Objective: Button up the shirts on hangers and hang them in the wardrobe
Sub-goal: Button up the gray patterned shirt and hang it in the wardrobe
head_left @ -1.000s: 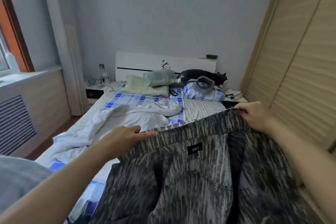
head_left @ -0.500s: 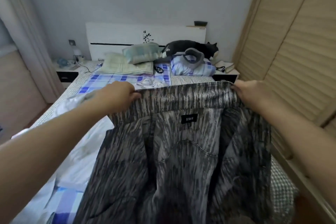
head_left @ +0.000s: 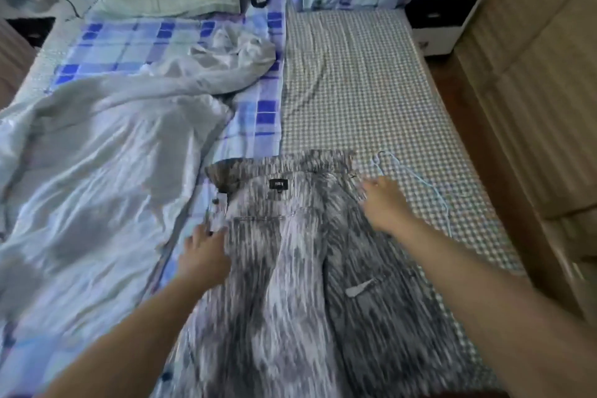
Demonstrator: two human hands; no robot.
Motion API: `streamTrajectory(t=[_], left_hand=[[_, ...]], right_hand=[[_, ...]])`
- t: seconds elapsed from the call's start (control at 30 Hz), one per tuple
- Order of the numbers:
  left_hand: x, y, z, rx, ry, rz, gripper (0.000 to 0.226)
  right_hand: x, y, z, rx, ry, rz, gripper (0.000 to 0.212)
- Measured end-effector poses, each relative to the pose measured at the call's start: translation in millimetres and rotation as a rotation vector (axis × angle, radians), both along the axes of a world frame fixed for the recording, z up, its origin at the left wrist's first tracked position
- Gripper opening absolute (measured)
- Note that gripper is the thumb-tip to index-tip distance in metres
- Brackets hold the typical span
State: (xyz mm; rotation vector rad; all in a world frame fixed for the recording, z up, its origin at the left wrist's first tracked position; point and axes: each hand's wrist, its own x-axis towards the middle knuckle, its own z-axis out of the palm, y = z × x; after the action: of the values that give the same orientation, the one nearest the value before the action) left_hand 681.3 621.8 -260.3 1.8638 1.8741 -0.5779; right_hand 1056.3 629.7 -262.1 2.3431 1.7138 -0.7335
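Both grips lie apart, left hand (head_left: 203, 254) and right hand (head_left: 384, 207) flat on shirt (head_left: 290, 268).

My shirt (head_left: 290, 284): grey/black streaked, black label (head_left: 278, 184). Sheet (head_left: 361, 90): small grey-white check. Blanket (head_left: 135, 42): blue-white plaid. White garment (head_left: 106, 171). Pale blue hanger (head_left: 420, 181).
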Motion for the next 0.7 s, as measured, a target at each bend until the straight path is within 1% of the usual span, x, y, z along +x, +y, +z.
streamTrajectory(t=[0.07,0.1,0.13,0.2,0.27,0.33,0.43,0.5,0.53,0.6,0.7], left_hand=[[17.1,-34.7,-30.4,-0.287,0.009,-0.055,0.068],[26.8,-44.5,-37.3,-0.387,-0.009,-0.051,0.068],[36.9,-49.4,-40.4,-0.444,-0.032,-0.014,0.066],[57.3,-45.3,-40.7,-0.388,-0.114,0.05,0.059],[71.6,-33.7,-42.4,-0.33,-0.144,0.021,0.051],[82.9,-24.2,-43.2,-0.334,-0.129,0.003,0.05],[89.4,-16.9,-48.7,-0.328,-0.11,-0.014,0.049],[90.6,-16.5,-54.1,-0.328,-0.092,-0.002,0.045],[90.9,-18.2,-55.8,-0.334,-0.091,0.007,0.044],[91.3,-23.9,-57.1,-0.337,-0.083,-0.007,0.043],[83.5,-32.9,-60.2,-0.36,-0.087,-0.007,0.037]], right_hand=[[24.8,-52.8,-50.7,-0.215,0.03,-0.004,0.053],[40.3,-75.4,-68.2,-0.285,0.025,-0.032,0.05],[57.9,-94.2,-81.6,-0.314,0.013,-0.083,0.045],[92.0,-111.5,-94.1,-0.33,-0.048,-0.226,0.032],[118.2,-111.1,-101.6,-0.356,-0.08,-0.355,0.025],[134.1,-104.3,-111.0,-0.402,-0.063,-0.48,0.04],[146.9,-95.1,-132.8,-0.383,0.025,-0.647,0.075],[150.6,-93.2,-152.6,-0.439,0.08,-0.685,0.101],[149.9,-92.5,-160.7,-0.467,0.087,-0.683,0.11],[145.0,-94.0,-169.2,-0.475,0.025,-0.629,0.116],[136.8,-95.3,-164.8,-0.363,-0.083,-0.544,0.113]])
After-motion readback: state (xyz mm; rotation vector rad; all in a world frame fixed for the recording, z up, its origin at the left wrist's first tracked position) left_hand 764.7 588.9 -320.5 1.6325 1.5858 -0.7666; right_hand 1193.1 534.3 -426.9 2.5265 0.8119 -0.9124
